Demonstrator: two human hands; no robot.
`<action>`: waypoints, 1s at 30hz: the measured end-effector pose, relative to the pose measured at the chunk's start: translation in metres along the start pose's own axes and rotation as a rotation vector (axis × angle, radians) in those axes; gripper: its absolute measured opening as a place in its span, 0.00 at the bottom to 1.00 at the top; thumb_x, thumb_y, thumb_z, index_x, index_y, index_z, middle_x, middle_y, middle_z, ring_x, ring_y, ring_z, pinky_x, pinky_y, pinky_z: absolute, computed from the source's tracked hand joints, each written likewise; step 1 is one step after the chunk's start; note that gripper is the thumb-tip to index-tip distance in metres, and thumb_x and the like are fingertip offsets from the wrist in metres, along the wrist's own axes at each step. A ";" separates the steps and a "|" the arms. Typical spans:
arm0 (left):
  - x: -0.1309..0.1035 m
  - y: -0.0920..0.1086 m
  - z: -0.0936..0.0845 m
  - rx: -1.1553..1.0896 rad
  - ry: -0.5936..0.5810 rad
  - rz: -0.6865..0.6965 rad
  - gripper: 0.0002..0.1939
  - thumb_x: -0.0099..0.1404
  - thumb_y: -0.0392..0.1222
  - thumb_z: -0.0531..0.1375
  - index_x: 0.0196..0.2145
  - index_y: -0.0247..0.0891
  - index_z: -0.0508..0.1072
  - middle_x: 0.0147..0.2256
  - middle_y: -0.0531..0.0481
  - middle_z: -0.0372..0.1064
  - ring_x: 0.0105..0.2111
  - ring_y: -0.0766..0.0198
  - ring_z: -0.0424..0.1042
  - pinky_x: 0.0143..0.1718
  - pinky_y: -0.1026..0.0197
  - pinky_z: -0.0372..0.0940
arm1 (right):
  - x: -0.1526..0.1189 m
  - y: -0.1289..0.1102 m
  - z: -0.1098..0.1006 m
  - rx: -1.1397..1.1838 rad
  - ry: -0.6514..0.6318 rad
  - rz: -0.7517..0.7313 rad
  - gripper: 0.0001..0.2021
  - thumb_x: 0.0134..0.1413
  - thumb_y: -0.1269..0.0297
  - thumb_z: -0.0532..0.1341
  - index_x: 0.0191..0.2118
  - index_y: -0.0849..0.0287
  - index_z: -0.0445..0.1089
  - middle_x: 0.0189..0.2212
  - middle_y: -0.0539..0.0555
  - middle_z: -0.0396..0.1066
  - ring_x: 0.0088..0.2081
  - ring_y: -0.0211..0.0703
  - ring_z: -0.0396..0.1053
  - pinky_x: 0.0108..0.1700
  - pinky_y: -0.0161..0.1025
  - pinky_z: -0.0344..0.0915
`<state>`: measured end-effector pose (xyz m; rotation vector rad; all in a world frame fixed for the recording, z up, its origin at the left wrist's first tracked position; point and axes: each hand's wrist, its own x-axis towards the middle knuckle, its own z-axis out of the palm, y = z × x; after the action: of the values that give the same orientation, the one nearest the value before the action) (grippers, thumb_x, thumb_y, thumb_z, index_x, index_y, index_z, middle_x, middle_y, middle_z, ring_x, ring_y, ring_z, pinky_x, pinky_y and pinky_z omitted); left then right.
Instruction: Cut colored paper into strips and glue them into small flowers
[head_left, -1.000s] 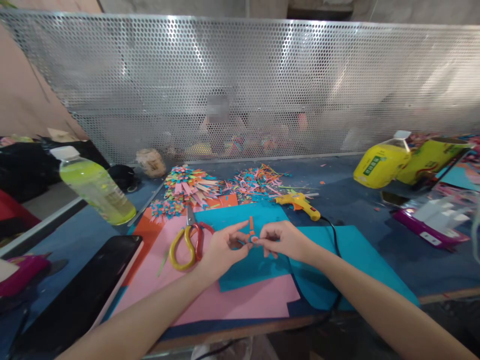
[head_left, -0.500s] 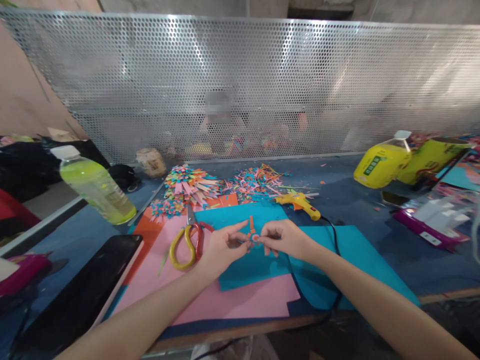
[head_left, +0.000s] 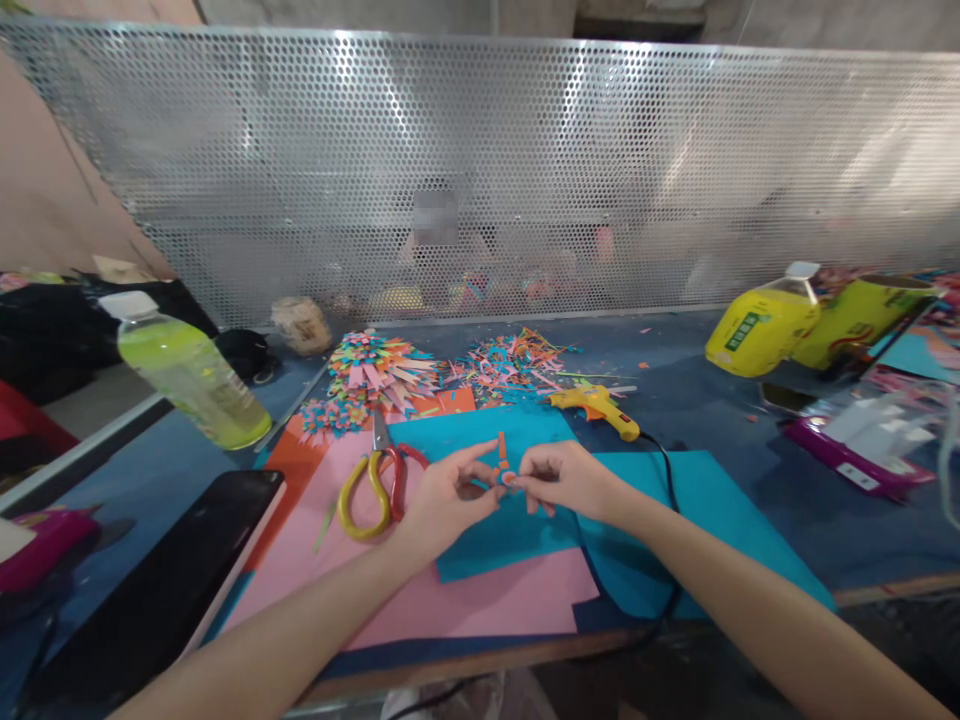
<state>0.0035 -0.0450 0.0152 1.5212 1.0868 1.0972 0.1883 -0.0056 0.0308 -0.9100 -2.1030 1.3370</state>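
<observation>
Fingers of left hand [head_left: 450,492] and right hand [head_left: 562,474] pinch a paper coil [head_left: 509,479], apparently unfinished.
Cut strips [head_left: 510,368] lie heaped beyond.

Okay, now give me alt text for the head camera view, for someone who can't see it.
A left hand and right hand pinch a small curled paper piece above blue sheets. Scissors lie left, a yellow glue gun and colorful paper scraps beyond.
</observation>
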 end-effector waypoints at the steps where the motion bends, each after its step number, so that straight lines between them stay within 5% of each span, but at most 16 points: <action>1: 0.000 0.000 0.000 0.001 0.002 0.000 0.28 0.52 0.37 0.60 0.52 0.35 0.63 0.28 0.52 0.69 0.26 0.67 0.69 0.30 0.64 0.65 | 0.000 0.001 0.000 -0.002 -0.004 -0.003 0.16 0.51 0.52 0.56 0.24 0.61 0.62 0.18 0.50 0.68 0.16 0.29 0.60 0.20 0.28 0.58; 30: 0.000 0.003 0.003 -0.042 0.025 -0.063 0.31 0.50 0.44 0.63 0.51 0.36 0.62 0.27 0.52 0.70 0.25 0.66 0.70 0.30 0.62 0.66 | 0.000 -0.003 0.000 0.043 -0.004 0.020 0.17 0.49 0.52 0.57 0.24 0.62 0.63 0.17 0.50 0.68 0.15 0.29 0.59 0.19 0.28 0.57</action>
<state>0.0064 -0.0461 0.0182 1.4341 1.1144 1.0925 0.1875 -0.0065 0.0337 -0.9132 -2.0653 1.3900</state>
